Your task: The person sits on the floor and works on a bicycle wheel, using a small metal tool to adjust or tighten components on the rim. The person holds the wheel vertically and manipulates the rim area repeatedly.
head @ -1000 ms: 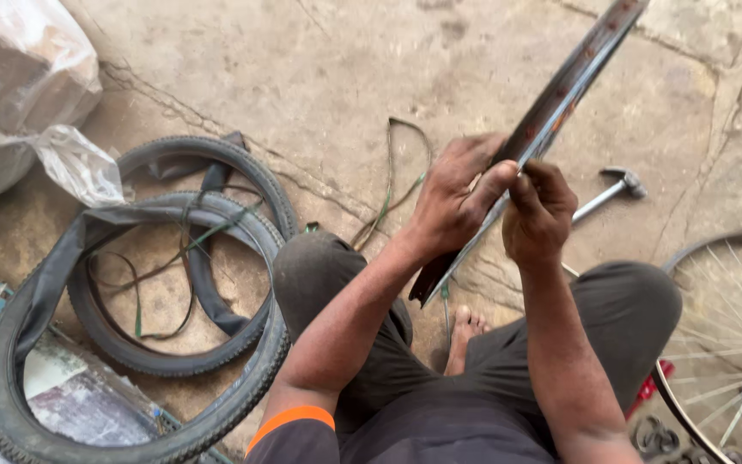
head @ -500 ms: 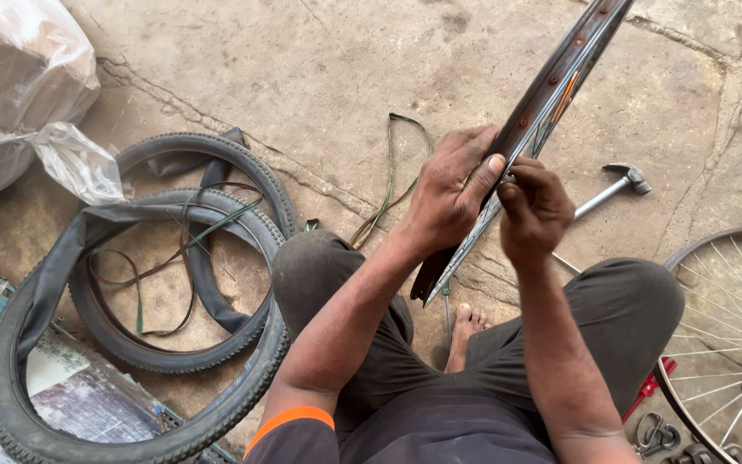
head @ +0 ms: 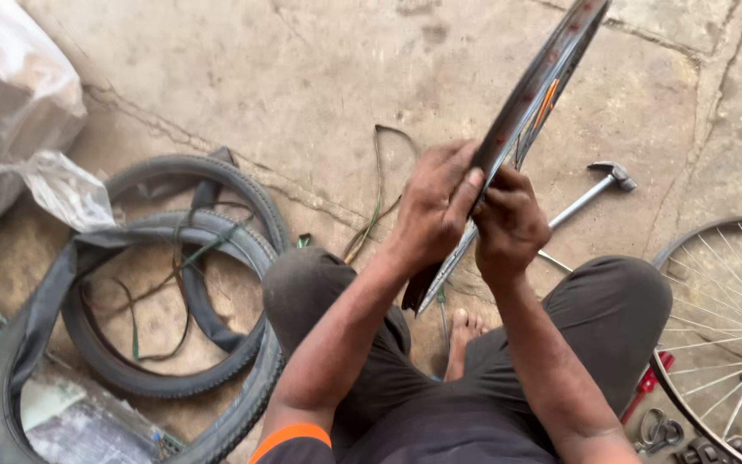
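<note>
Cracked concrete lies under stripped tyres (head: 173, 283) while the left hand (head: 435, 206) and right hand (head: 508, 225) pinch a bare wheel rim (head: 534, 94), tyre already off, no new one fitted.

The rim (head: 532, 94) runs out past the top edge, and its lower end is hidden behind the left hand (head: 435, 206). The fingertips of the right hand (head: 508, 225) are tucked behind the rim. The spoked wheel (head: 732, 318) is cut by the right edge, the outer tyre (head: 242, 412) by the bottom edge, the plastic bag (head: 10, 112) by the left. The small tools (head: 663, 430) at lower right are too small to tell apart.
</note>
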